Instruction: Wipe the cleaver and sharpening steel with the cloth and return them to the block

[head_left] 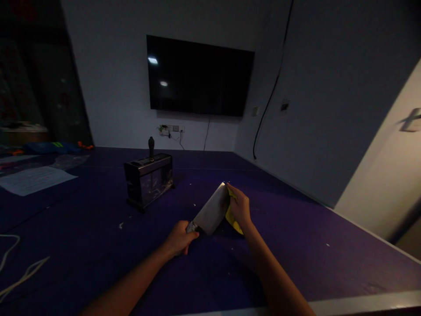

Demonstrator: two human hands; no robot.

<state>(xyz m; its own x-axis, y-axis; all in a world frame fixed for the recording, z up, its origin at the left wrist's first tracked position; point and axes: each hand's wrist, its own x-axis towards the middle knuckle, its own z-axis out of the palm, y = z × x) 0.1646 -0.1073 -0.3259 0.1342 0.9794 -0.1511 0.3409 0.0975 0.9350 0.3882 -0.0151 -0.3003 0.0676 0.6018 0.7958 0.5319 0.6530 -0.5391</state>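
On the purple bench (98, 245), the left hand (179, 239) has its fingers wrapped around the cleaver (212, 213) handle; the blade's long axis runs up and rightward to the right hand (239, 207), which pinches what seems a yellow cloth (233, 219) against its far end.

Dim meeting room: wall-mounted television (200, 75), wall sockets (173, 129), long purple table (296, 228).

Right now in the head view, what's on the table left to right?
White cord → sheet of paper → knife block → left hand gripping the cleaver handle → right hand pressing a yellow cloth to the blade.
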